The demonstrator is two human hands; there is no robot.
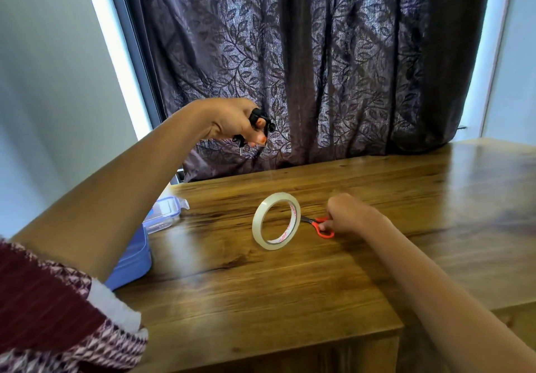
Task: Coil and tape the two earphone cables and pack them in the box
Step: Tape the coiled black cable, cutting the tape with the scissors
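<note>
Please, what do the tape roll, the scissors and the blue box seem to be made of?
Tape roll: translucent glossy plastic film, seemingly; whitish core printed in red, paper or plastic. Scissors: thin grey blades, likely metal; orange-red handles look like smooth plastic. Blue box: opaque plastic with soft sheen; its lid looks like clear plastic.

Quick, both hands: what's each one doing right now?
Left hand: grips the coiled black earphone cable, held up.
Right hand: grips the red scissors by the handles.
</note>
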